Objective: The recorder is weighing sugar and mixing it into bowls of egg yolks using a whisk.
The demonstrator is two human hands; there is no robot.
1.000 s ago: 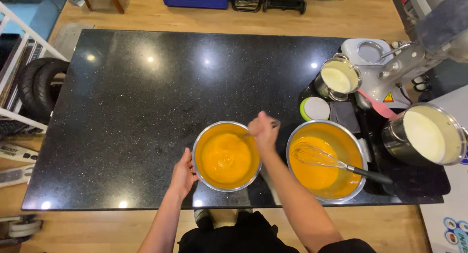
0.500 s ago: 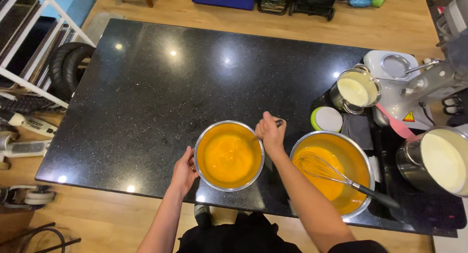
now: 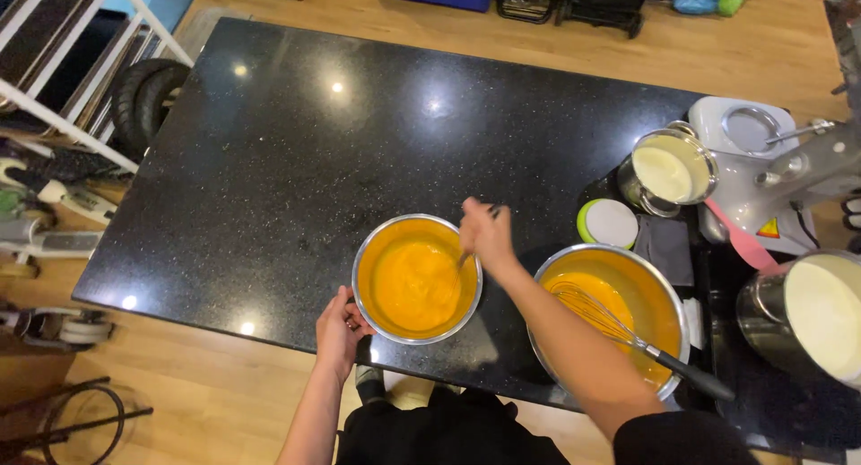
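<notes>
Small steel bowl (image 3: 417,278) of orange batter sat near the front edge of the black counter (image 3: 296,151), just left of a larger bowl (image 3: 619,317) of the same mix in which a whisk (image 3: 628,332) lay idle. Left hand (image 3: 339,330) was clamped on the small bowl's near rim, thumb over the lip. Right hand (image 3: 485,234) was closed around a thin utensil handle at the far right rim, its tip down in the batter; the utensil looked like a fork or spoon, but the view was too small to tell. Judgement: the stir goes best with the left grip firm, since a light bowl on polished stone may slide or spin. Strokes should stay below the rim and sweep the wall and bottom so no streak is left unmixed. The right forearm crossed just above the larger bowl's rim, so the elbow should be kept high to avoid dipping in or knocking the whisk. A pot (image 3: 668,171) of pale cream and a white-lidded tub (image 3: 608,223) stood behind, well apart.
</notes>
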